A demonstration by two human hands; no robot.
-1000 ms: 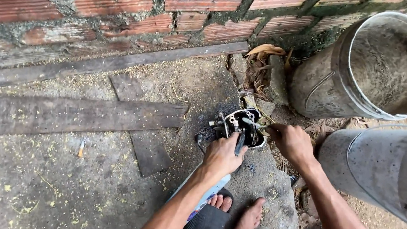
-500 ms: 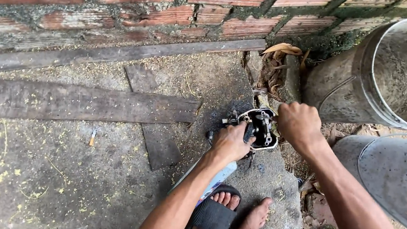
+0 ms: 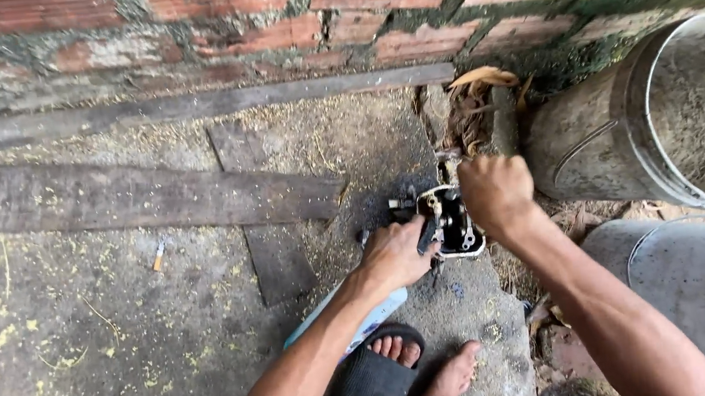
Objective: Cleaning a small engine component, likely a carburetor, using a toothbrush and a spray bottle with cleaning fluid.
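Weathered grey planks (image 3: pixel 146 201) lie flat on rough, sawdust-flecked concrete floor (image 3: pixel 83 353) below a red brick wall (image 3: pixel 267 25). Centre: left hand (image 3: pixel 394 254), fingers closed around the near side of a small dark metal engine part (image 3: pixel 449 219) with pale cast edges, which rests on a concrete slab (image 3: pixel 477 324). The right hand (image 3: pixel 494 193), fingers curled shut, grips the part's far side. Below, a foot in a black sandal (image 3: pixel 383 376). Right: two dusty cylindrical buckets (image 3: pixel 672 115).
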